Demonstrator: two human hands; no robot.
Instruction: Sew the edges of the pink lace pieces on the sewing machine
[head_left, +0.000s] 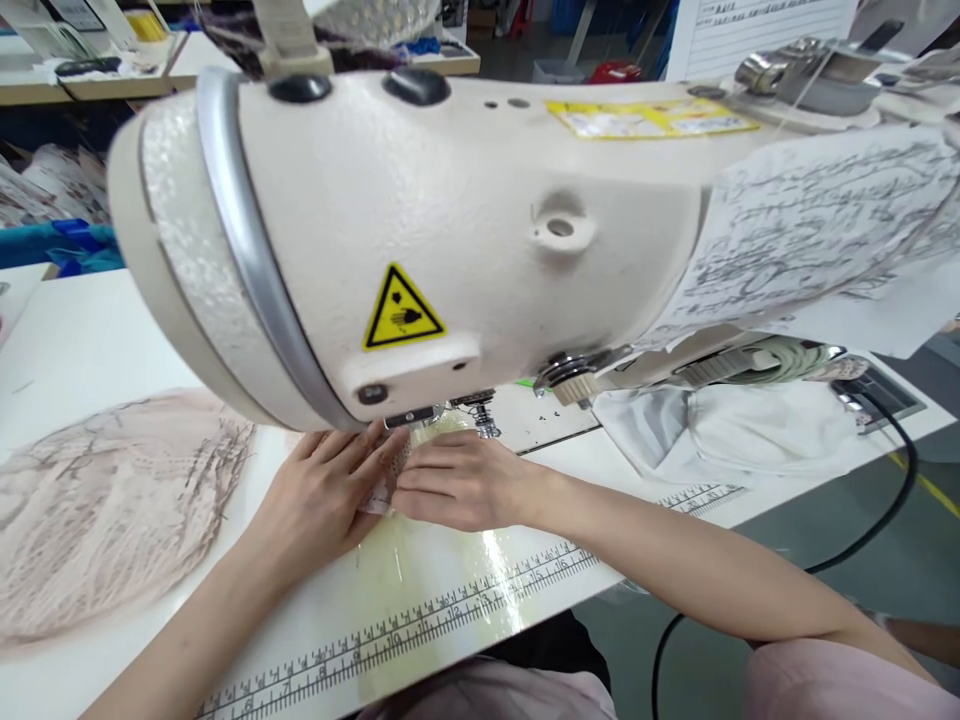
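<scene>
A small piece of pale pink lace fabric point(381, 494) lies under the needle end of a white sewing machine point(465, 220). My left hand point(321, 492) rests flat on its left side, fingers stretched out toward the presser foot area. From the right, my right hand point(463, 482) has its fingers curled down onto the fabric's edge, the fingertips hidden beneath the hand. The machine head covers the needle and the far end of the fabric. Left of my left hand, a larger heap of pink lace fabric point(120, 510) is spread on the table.
A ruler strip point(420, 630) runs along the table's front edge. White cloth point(750, 430) and a coil of green cord point(795, 357) lie at the right. Handwritten paper point(817, 230) hangs on the machine. A black cable point(889, 515) loops past the table's right edge.
</scene>
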